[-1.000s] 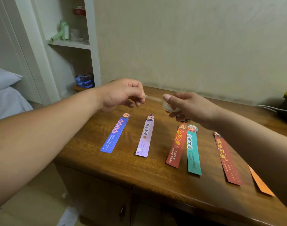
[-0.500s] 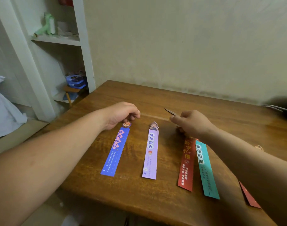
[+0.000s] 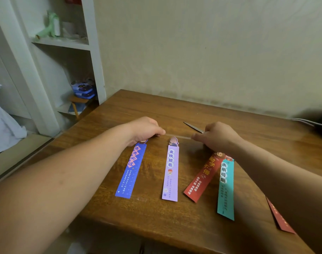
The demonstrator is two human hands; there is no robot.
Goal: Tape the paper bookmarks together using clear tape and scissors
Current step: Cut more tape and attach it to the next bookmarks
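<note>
Left hand [image 3: 145,130] and right hand [image 3: 218,137] pinch tape strip [image 3: 177,136] taut by purple bookmark [image 3: 170,171] top. No joins look made yet.

The table [image 3: 156,213] is warm brown wood with dark grain. On it, the lilac bookmark [image 3: 170,173] bears dark characters on white patches. Left of it lies a blue bookmark [image 3: 131,171] with pink diamonds and fine white print. Right of it lie a red bookmark [image 3: 200,178] with gold characters, a teal bookmark [image 3: 226,189] with white patches, and a dark red bookmark [image 3: 282,219]. Beyond it, the tape [image 3: 177,136] is clear and the scissors [image 3: 193,127] silver.
</note>
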